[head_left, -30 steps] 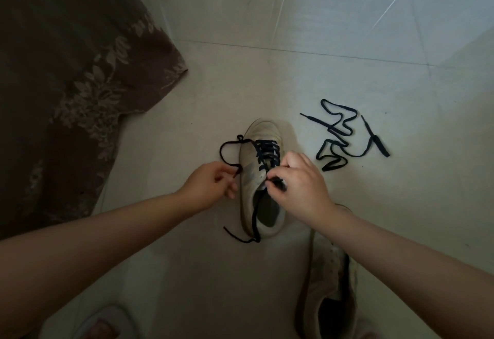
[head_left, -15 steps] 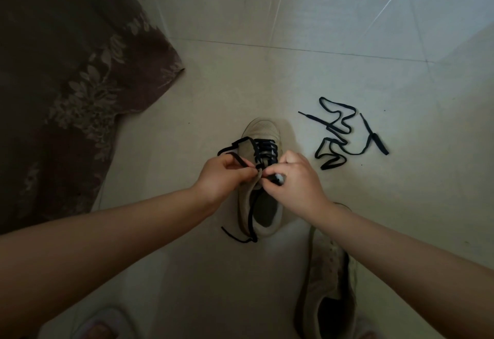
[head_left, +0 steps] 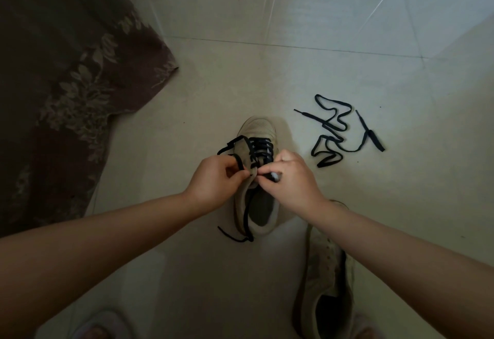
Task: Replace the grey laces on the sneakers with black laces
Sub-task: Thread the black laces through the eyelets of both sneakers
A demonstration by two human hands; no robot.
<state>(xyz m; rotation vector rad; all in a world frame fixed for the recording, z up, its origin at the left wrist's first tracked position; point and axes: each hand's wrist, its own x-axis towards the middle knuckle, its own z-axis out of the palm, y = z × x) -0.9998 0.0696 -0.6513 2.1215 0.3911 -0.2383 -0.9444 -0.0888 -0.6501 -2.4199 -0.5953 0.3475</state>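
Observation:
A pale sneaker (head_left: pixel 260 206) stands on the tiled floor, toe pointing away, with a black lace (head_left: pixel 260 149) threaded through its lower eyelets. My left hand (head_left: pixel 213 181) grips the shoe's left eyelet flap and a loop of that lace. My right hand (head_left: pixel 291 178) pinches the lace's tip at the right eyelets. One loose end of the lace trails past the heel (head_left: pixel 235 237). A second pale sneaker (head_left: pixel 326 280) without a lace lies at the lower right, partly behind my right forearm. A spare black lace (head_left: pixel 339 130) lies tangled on the floor to the right.
A dark brown floral cloth (head_left: pixel 66 92) covers the floor at the left. A slippered foot (head_left: pixel 99 325) shows at the bottom edge. Pale floor tiles (head_left: pixel 320 18) stretch beyond the shoe.
My left hand has moved right from beside the shoe onto its eyelet flap, drawing the lace loop in. My right hand stays at the eyelets with the lace tip.

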